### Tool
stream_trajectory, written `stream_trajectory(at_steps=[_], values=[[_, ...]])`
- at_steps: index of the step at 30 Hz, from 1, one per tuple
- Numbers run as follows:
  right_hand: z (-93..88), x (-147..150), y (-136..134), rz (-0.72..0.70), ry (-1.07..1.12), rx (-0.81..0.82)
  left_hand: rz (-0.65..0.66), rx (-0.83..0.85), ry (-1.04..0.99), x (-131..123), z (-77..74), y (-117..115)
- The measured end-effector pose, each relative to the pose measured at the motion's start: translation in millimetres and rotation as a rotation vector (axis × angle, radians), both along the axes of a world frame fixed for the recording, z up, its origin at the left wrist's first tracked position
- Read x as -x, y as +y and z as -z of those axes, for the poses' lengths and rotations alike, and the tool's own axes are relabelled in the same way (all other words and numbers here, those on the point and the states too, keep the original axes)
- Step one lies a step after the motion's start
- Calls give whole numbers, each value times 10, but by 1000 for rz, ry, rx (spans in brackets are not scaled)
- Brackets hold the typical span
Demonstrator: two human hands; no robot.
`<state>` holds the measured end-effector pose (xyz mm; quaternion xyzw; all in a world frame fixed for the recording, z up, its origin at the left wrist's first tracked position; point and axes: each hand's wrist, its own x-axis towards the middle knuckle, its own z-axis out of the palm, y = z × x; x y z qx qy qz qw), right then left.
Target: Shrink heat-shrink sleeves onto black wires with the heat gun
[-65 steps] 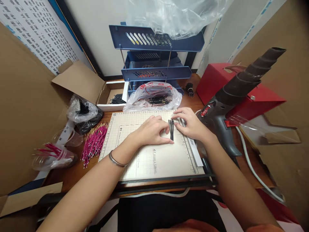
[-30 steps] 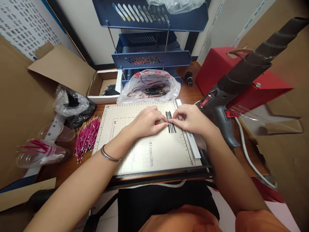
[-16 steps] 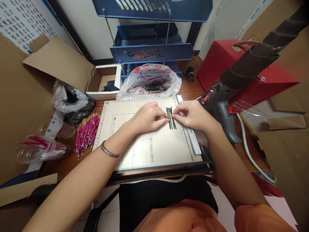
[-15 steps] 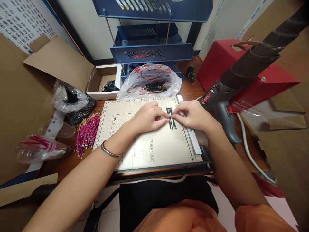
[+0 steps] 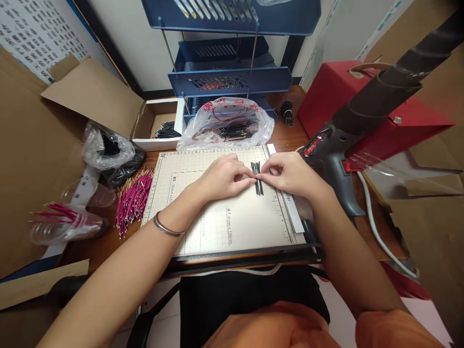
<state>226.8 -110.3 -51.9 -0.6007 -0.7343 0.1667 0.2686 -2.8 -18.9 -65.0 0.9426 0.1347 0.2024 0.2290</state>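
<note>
A small bundle of thin black tubes (image 5: 257, 178) lies upright on the beige gridded cutting board (image 5: 224, 217). My left hand (image 5: 221, 177) comes in from the left, its fingers curled and pinching the bundle at mid-length. My right hand (image 5: 290, 173) meets it from the right, thumb and forefinger pressed against the same tubes. Both hands rest on the board, fingertips nearly touching across the bundle. A metal bangle (image 5: 165, 229) circles my left wrist.
A heat gun (image 5: 348, 140) stands at the right before a red box (image 5: 362, 116). Behind the board sit a clear bag of black tubes (image 5: 228, 123), a blue tiered tray rack (image 5: 232, 77) and an open carton (image 5: 159, 130). Pink wires (image 5: 132, 203) and plastic cups (image 5: 65, 224) lie left.
The fanned black tubes have been squeezed together into a tighter, straighter bundle between my fingertips. The view has tilted down slightly since the earliest frame.
</note>
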Motion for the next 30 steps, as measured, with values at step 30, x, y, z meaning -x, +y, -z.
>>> stream_trajectory(at_steps=[30], values=[[-21, -8, -11, -10, -29, 29, 2, -11, 14, -3, 14, 7]])
